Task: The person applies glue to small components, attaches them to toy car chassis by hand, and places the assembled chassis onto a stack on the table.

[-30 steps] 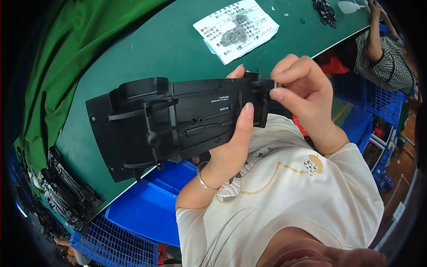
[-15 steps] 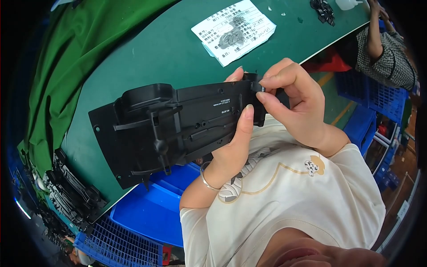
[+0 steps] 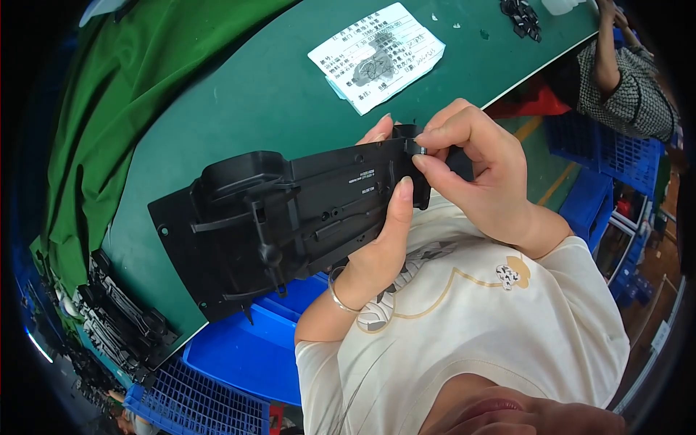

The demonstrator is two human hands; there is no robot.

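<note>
A black plastic toy car chassis [image 3: 341, 199] is held tilted above the table, its underside with small white lettering facing me. My left hand [image 3: 384, 225] is closed around its right-hand part, thumb across the underside and fingertips showing at the far edge. My right hand [image 3: 482, 163] pinches a small dark piece [image 3: 416, 147] at the chassis's right end between thumb and index finger. Most of that piece is hidden by the fingertips, so its kind and whether it is fixed to the chassis cannot be told.
A printed paper label [image 3: 377, 58] lies on the green table [image 3: 239, 101]. Small black parts [image 3: 520, 18] are at the far right, more black parts [image 3: 119, 312] at the left edge. Green cloth [image 3: 174, 58] covers the left. Blue bins [image 3: 246, 348] stand below. Another person's arm [image 3: 607, 54] shows at right.
The chassis has shifted slightly down and tilted a little in my left hand. My right fingertips have moved slightly left and keep their pinch at the chassis's right end.
</note>
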